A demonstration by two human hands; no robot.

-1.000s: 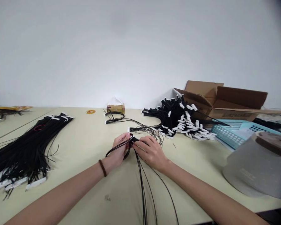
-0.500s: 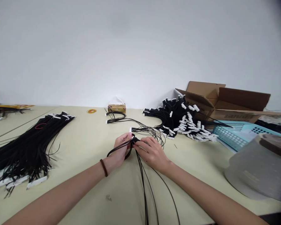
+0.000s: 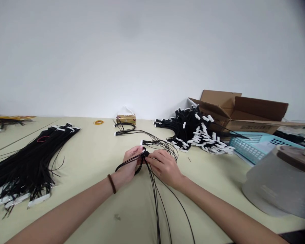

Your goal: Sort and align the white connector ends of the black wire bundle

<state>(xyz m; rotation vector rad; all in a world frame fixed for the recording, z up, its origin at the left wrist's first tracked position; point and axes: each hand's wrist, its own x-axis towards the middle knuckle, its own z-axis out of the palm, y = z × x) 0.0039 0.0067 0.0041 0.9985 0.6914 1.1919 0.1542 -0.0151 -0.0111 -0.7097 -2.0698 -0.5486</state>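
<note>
Low over the table, my left hand is closed around a bundle of thin black cables that loops over the wrist side. My right hand pinches the same wires at a dark connector between both hands. From there, loose wire ends hang toward the table's near edge. A white plug shows just above my left fingertips. Behind my hands lie further cables with white plugs, curving across the table. My fingertips partly hide the gripped spot.
A heap of black cables with white plugs lies right, before an open cardboard box. Right of it are a turquoise basket and a translucent tub. Another cable bundle lies left. A tissue box and rubber bands sit behind.
Both hands stay almost in place, still closed on the cables. The whole view has shifted slightly, and the right fingers have moved only a little at the connector.
</note>
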